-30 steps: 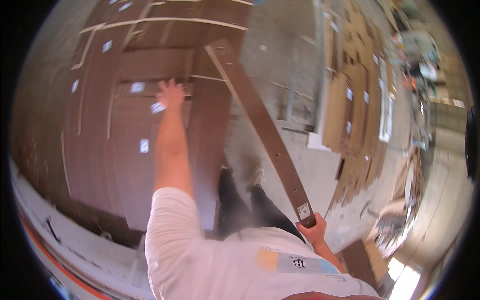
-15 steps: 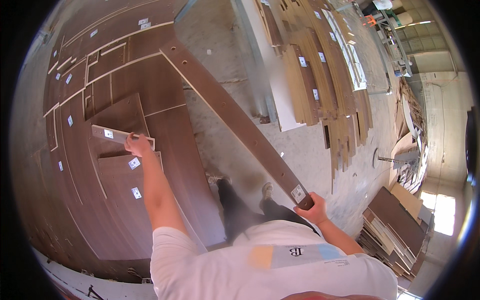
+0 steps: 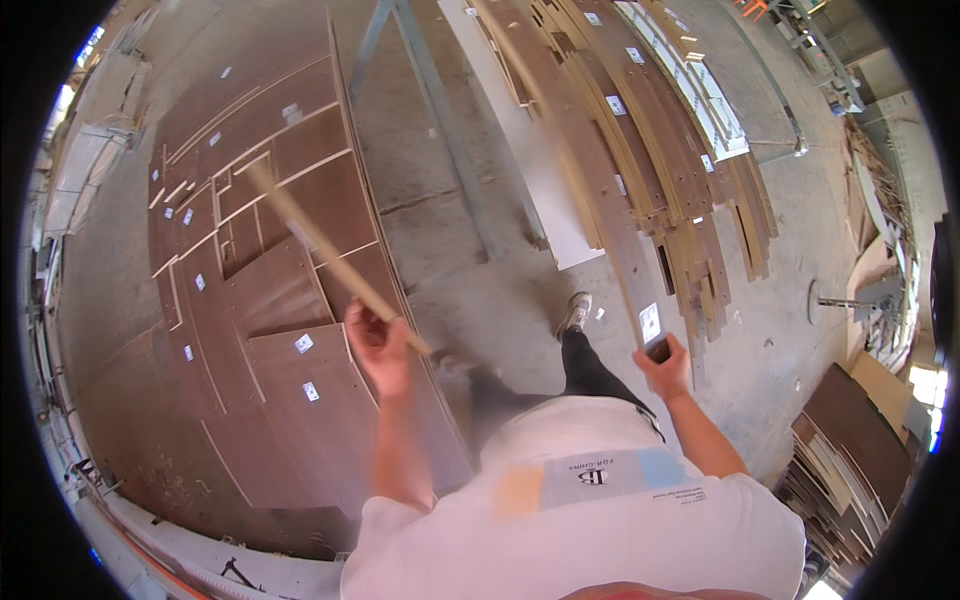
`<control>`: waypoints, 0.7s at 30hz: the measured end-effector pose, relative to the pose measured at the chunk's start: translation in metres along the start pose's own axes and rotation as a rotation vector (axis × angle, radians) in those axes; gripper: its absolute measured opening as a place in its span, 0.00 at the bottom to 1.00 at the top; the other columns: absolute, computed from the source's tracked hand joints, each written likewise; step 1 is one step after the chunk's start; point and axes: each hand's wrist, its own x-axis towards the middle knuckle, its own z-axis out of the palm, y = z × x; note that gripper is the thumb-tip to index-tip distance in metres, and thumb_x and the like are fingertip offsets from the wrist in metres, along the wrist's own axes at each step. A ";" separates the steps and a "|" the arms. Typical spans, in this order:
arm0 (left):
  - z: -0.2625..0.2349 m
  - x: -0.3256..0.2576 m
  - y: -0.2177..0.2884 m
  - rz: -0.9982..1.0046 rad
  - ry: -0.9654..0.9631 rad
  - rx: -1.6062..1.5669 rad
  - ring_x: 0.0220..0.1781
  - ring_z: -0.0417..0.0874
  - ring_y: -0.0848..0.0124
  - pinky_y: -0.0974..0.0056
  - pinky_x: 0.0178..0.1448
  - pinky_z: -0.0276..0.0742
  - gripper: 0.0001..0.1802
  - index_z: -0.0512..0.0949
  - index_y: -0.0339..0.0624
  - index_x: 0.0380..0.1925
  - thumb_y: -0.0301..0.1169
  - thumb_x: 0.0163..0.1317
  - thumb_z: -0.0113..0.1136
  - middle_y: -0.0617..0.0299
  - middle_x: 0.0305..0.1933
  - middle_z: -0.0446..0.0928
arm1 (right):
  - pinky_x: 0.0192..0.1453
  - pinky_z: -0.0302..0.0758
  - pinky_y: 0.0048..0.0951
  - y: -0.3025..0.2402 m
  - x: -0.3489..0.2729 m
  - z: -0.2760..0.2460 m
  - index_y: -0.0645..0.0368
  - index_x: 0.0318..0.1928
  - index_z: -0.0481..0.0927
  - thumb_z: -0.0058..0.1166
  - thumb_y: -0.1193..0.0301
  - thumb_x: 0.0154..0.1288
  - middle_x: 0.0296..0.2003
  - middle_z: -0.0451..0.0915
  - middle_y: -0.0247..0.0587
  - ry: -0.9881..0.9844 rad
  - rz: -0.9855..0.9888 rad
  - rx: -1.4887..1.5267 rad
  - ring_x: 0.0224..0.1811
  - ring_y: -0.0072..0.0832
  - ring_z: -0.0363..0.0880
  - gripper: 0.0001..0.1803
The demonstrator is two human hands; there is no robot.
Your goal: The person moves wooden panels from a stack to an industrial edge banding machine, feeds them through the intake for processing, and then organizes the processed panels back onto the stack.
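My left hand point(image 3: 380, 345) is closed round a narrow wooden board point(image 3: 325, 248), whose pale edge shows and which is blurred by motion. This board slants over the brown panels on the left, its far end off the hand toward the upper left. In my right hand point(image 3: 667, 368) is the near end of a long brown board point(image 3: 622, 262), gripped just below a white label point(image 3: 649, 322). The long board runs away from me along the left side of the stacked boards point(image 3: 655, 130); its far part is blurred.
Wide brown panels point(image 3: 300, 440) with smaller labelled pieces on them fill the left. A grey metal frame point(image 3: 440, 120) and a white board point(image 3: 545, 190) stand between the piles. More panels point(image 3: 850, 430) lean at the lower right. My shoe point(image 3: 577, 312) is on the concrete floor.
The long board has swung from the left panels to the right-hand stack. My left hand has lifted the narrow board and brought it right, turning it. The view has shifted too.
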 end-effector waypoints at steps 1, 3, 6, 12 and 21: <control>0.022 -0.016 -0.007 -0.011 -0.030 -0.005 0.62 0.74 0.70 0.65 0.61 0.75 0.38 0.64 0.44 0.71 0.11 0.60 0.59 0.60 0.67 0.70 | 0.33 0.74 0.31 -0.003 0.017 -0.009 0.61 0.31 0.78 0.78 0.61 0.49 0.24 0.80 0.33 0.013 0.011 0.054 0.27 0.20 0.74 0.21; 0.076 -0.040 -0.012 -0.025 -0.105 -0.028 0.68 0.72 0.68 0.63 0.66 0.73 0.39 0.66 0.45 0.70 0.10 0.57 0.61 0.59 0.70 0.68 | 0.33 0.74 0.29 0.011 0.058 -0.027 0.61 0.31 0.79 0.77 0.62 0.52 0.24 0.79 0.31 0.050 -0.018 0.120 0.27 0.19 0.73 0.20; 0.158 -0.070 -0.036 -0.053 -0.161 0.135 0.71 0.71 0.64 0.60 0.69 0.72 0.38 0.71 0.45 0.66 0.15 0.53 0.67 0.57 0.72 0.67 | 0.34 0.75 0.29 0.028 0.120 -0.062 0.62 0.33 0.81 0.77 0.61 0.52 0.24 0.80 0.32 0.137 -0.057 0.168 0.27 0.19 0.75 0.20; 0.304 -0.082 -0.110 0.050 -0.257 0.662 0.72 0.69 0.53 0.51 0.75 0.64 0.35 0.75 0.45 0.63 0.28 0.51 0.72 0.46 0.71 0.69 | 0.41 0.78 0.37 0.096 0.221 -0.118 0.63 0.41 0.84 0.75 0.55 0.52 0.32 0.86 0.42 0.165 -0.015 0.025 0.34 0.32 0.83 0.26; 0.453 -0.053 -0.211 0.067 -0.202 0.891 0.75 0.61 0.44 0.46 0.78 0.58 0.40 0.69 0.46 0.67 0.34 0.53 0.74 0.42 0.74 0.63 | 0.39 0.78 0.38 0.138 0.217 -0.155 0.63 0.36 0.82 0.75 0.54 0.51 0.28 0.84 0.45 0.145 0.099 0.098 0.29 0.33 0.81 0.25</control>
